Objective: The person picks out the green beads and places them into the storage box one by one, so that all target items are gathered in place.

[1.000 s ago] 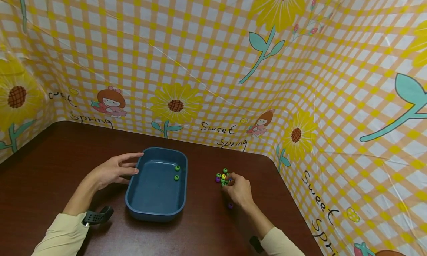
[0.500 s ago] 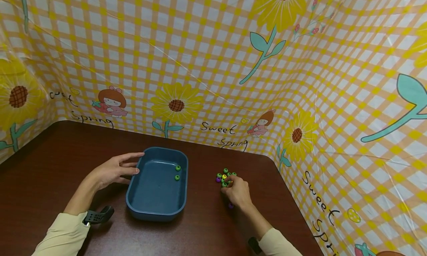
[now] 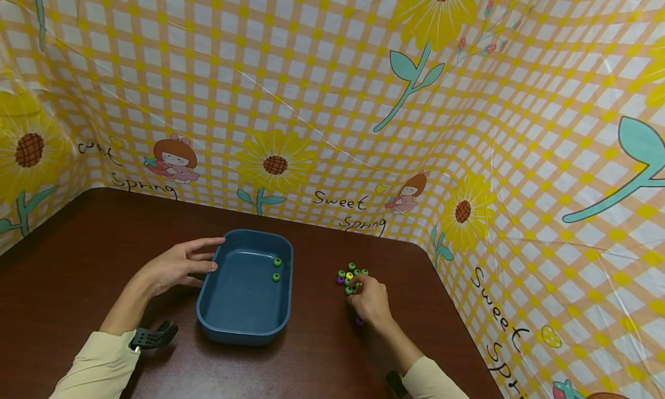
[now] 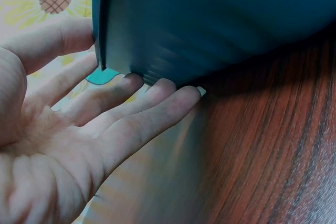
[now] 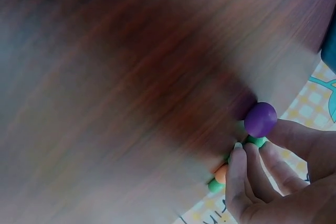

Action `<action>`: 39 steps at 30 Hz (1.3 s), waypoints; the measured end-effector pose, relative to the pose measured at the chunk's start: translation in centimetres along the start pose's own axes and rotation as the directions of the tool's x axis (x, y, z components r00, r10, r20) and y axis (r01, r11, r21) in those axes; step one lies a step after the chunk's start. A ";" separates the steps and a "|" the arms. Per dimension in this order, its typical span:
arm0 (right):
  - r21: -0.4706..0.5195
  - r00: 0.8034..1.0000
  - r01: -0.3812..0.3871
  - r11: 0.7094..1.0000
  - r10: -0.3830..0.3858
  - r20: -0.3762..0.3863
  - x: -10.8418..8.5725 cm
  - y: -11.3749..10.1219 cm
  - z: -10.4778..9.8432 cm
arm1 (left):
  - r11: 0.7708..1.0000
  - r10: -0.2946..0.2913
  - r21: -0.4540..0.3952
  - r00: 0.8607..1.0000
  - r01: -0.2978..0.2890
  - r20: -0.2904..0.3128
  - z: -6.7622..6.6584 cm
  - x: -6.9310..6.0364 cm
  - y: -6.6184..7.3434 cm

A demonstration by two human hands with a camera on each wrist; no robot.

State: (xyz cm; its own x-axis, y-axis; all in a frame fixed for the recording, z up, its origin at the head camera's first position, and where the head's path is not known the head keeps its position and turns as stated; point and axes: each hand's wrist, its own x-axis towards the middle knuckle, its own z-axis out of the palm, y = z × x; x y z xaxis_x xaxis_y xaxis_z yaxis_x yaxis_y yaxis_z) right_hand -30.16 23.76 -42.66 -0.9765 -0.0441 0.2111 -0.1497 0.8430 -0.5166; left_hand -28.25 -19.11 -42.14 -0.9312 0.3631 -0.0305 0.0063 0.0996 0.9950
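Note:
A blue tray (image 3: pixel 244 295) holds two green beads (image 3: pixel 277 262) (image 3: pixel 276 277) near its right wall. My left hand (image 3: pixel 174 269) has its fingers spread against the tray's left side; in the left wrist view, the left hand (image 4: pixel 89 114) touches the blue wall (image 4: pixel 210 19) with extended fingers. Over a cluster of green, yellow and purple beads, my right hand (image 3: pixel 373 299) pinches a green bead (image 3: pixel 349 291) at the near edge. In the right wrist view, the right hand (image 5: pixel 283 177) has the green bead (image 5: pixel 256 141) between its fingertips, partly hidden behind a purple bead (image 5: pixel 261 120).
A yellow bead (image 3: pixel 350 276) and a purple bead (image 3: pixel 340 280) lie in the cluster; another purple bead (image 3: pixel 359 321) lies apart, close to the right wrist. Checked cloth (image 3: pixel 312 99) rises behind and to the right of the dark wooden table (image 3: pixel 322 353).
The right hand's fingers have closed in at the cluster's near edge, and the green bead there has shifted slightly toward me. The left hand and tray stay in place.

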 end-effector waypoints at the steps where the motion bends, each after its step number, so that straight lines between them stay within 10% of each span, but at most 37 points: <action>1: 0.000 1.000 0.001 1.000 -0.001 -0.001 0.0 0.0 0.0 | 1.000 0.002 0.000 1.000 -0.002 0.002 0.0 0.0 0.0; 39: 0.116 0.987 0.158 0.981 -0.153 -0.050 0.7 -3.8 1.0 | 1.000 -0.005 0.012 1.000 0.005 -0.008 0.0 -0.1 0.0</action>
State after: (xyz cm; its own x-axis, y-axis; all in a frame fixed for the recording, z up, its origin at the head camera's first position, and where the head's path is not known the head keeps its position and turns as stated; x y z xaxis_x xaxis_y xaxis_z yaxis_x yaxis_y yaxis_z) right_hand -30.40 19.98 -41.40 -0.9332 -0.1455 0.3286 -0.3187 0.7573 -0.5700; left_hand -28.14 -19.10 -42.13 -0.9342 0.3552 -0.0345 0.0060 0.1125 0.9936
